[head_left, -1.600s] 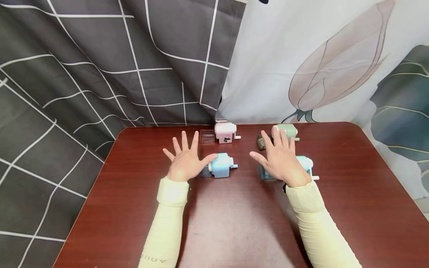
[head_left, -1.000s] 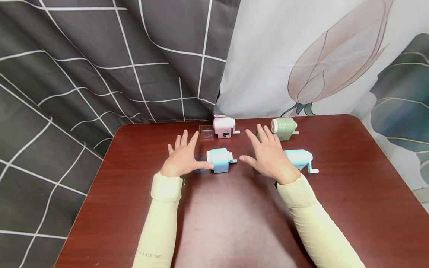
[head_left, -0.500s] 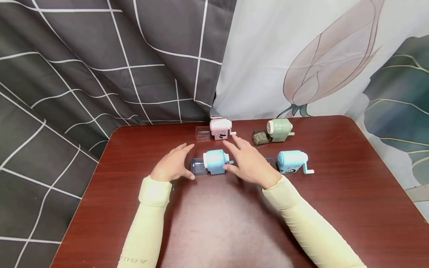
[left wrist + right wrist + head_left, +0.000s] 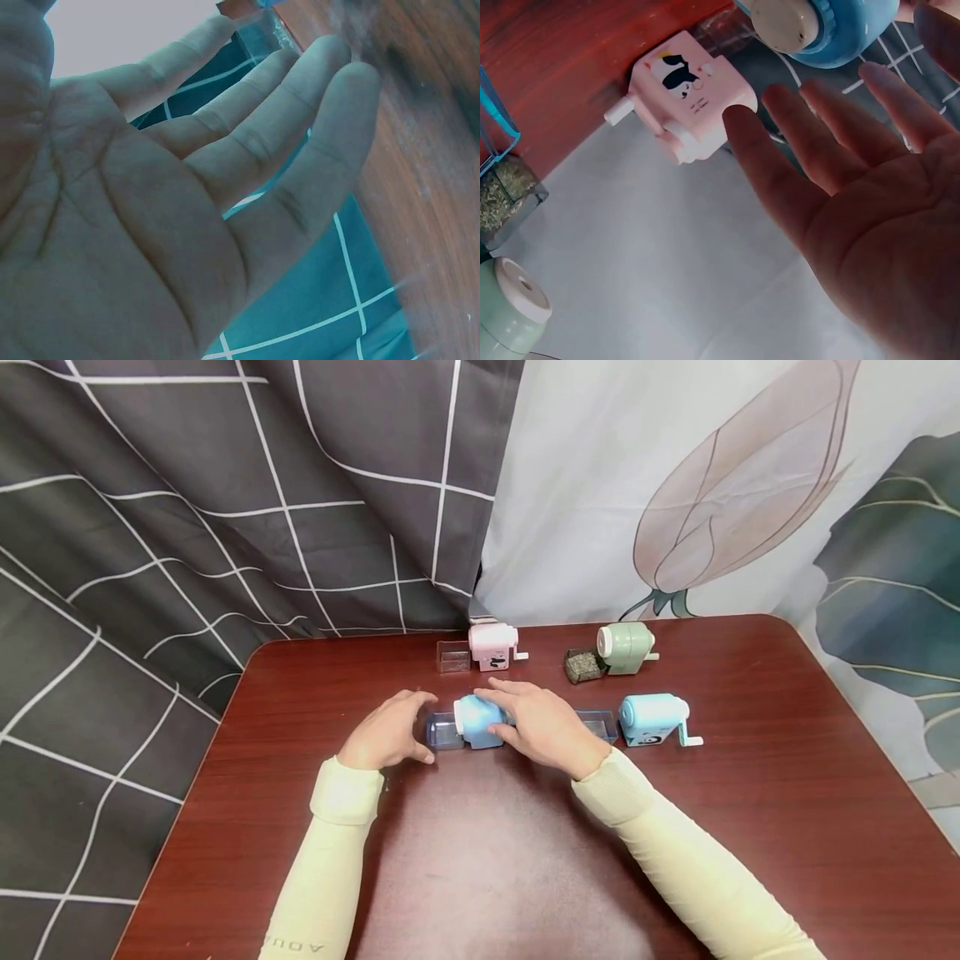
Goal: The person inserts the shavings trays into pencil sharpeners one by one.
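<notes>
Two hands have closed in on the blue sharpener (image 4: 478,720) at the middle of the bench (image 4: 787,827). A moment ago they lay spread flat and well apart, the right one over by the teal sharpener (image 4: 649,719); now the right hand (image 4: 542,727) has crossed over and rests over the blue one's crank end, fingers straight and loosely together. The left hand (image 4: 390,731) sits just beside its clear drawer (image 4: 444,732), fingers relaxed and gently bent, gripping nothing. So the blue sharpener looks bracketed for handling, though neither hand holds it yet.

Behind it, near the bench's far edge, stand a pink sharpener (image 4: 491,646) with its clear drawer pulled out, and a green sharpener (image 4: 624,648) beside a drawer of shavings (image 4: 582,666). The teal one's drawer (image 4: 600,724) lies just off the right wrist, close enough to be knocked. Curtains (image 4: 225,485) hang behind.
</notes>
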`<action>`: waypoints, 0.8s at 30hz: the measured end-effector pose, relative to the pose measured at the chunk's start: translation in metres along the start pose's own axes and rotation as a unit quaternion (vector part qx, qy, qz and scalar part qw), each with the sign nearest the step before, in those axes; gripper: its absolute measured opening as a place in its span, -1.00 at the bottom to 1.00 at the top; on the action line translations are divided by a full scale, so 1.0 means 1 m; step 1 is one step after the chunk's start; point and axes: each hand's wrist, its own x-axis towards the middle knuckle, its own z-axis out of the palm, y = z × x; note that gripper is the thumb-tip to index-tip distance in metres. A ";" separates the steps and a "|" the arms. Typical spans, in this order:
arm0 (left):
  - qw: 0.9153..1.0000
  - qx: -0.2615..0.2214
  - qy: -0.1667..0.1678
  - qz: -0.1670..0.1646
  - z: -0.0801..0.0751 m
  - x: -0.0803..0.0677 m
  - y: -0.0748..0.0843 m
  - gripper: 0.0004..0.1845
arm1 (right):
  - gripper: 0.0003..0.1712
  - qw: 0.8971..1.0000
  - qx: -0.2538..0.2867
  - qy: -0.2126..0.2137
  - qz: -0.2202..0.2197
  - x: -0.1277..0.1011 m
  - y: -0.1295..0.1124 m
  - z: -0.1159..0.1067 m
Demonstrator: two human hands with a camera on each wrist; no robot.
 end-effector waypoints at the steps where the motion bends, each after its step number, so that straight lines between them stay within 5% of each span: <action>1: 1.000 -0.001 0.001 0.002 0.001 0.000 0.000 -0.08 | -0.39 1.000 0.001 0.003 -0.003 0.001 0.000 0.000; 24: 1.000 -0.007 0.009 0.021 0.012 0.004 0.000 -0.23 | -0.48 1.000 -0.003 0.001 -0.009 0.008 0.003 0.005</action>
